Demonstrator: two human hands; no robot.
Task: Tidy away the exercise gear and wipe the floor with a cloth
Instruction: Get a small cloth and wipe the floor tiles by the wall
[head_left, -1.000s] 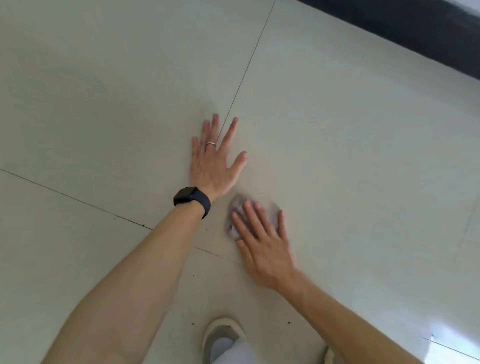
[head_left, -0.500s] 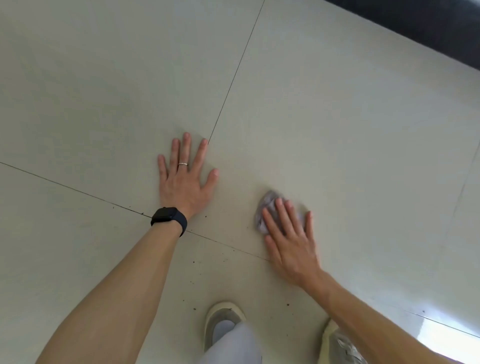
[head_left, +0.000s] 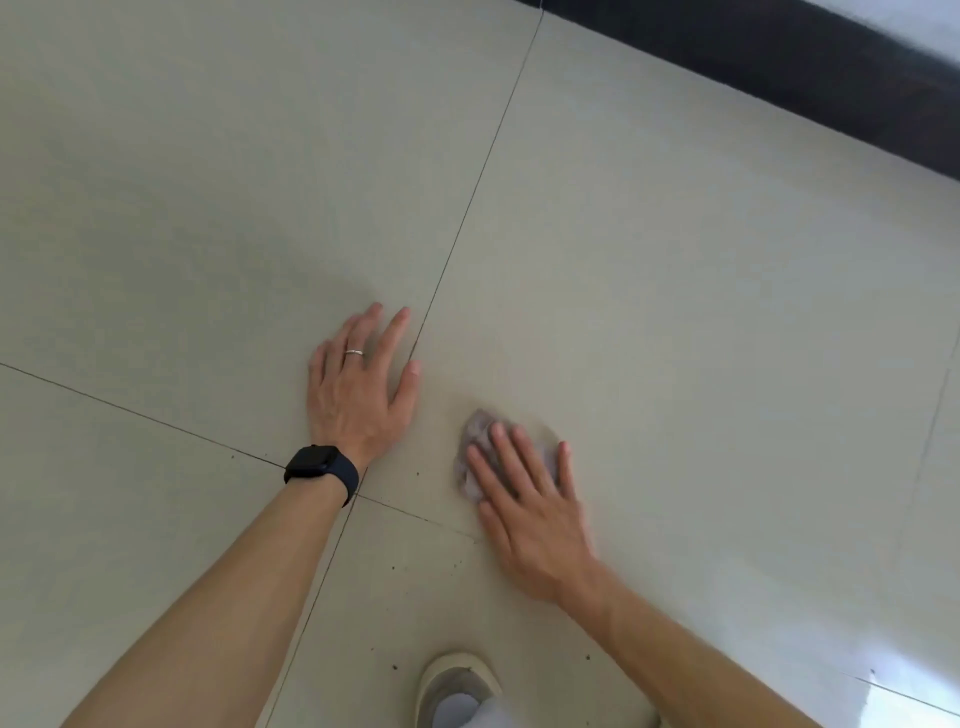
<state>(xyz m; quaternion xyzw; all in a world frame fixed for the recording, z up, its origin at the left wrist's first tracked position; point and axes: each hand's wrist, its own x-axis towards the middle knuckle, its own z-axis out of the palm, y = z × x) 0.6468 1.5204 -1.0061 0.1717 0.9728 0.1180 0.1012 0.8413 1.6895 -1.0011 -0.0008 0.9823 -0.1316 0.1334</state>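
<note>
A small grey-purple cloth (head_left: 474, 441) lies crumpled on the pale tiled floor (head_left: 675, 312). My right hand (head_left: 530, 504) presses flat on the cloth with its fingers spread, covering most of it. My left hand (head_left: 363, 384) rests flat on the floor to the left of the cloth, fingers apart, holding nothing. It wears a ring and a black watch (head_left: 322, 470) on the wrist. No exercise gear is in view.
Dark grout lines cross just below my left wrist. Small dark specks (head_left: 415, 566) dot the tile near me. A pale shoe (head_left: 457, 686) stands at the bottom edge. A black skirting strip (head_left: 779, 67) runs along the top right.
My right hand slid the cloth right, away from my left hand, then shifted back a little. My left hand stayed flat on the floor while the view moved.
</note>
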